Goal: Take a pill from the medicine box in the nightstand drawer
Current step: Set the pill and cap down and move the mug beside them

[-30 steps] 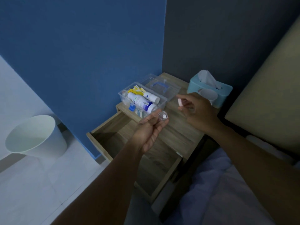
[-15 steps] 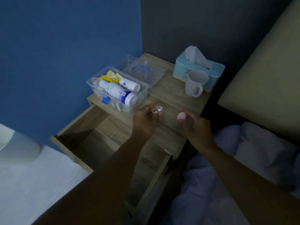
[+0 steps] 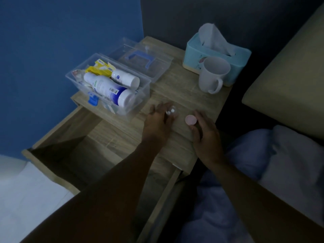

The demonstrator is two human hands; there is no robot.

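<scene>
Since the earlier frame both hands have been lowered toward the wooden nightstand top (image 3: 175,95): a small clear vial (image 3: 171,112) with two white pills is pinched by the left hand (image 3: 158,122), and a round pink cap (image 3: 191,119) by the right hand (image 3: 204,132), at frame centre. The smooth, uncapped vial could be tipped and the pills spilled into the open drawer (image 3: 73,155) below. The clear plastic medicine box (image 3: 142,92) sits upper left of centre, with glossy bottles inside.

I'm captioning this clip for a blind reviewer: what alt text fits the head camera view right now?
Over a wooden nightstand, the left hand holds a small clear container with two white pills, while the right hand holds a round pink cap. Behind sit an open clear plastic medicine box, a white mug and a teal tissue box; the drawer hangs open.
</scene>
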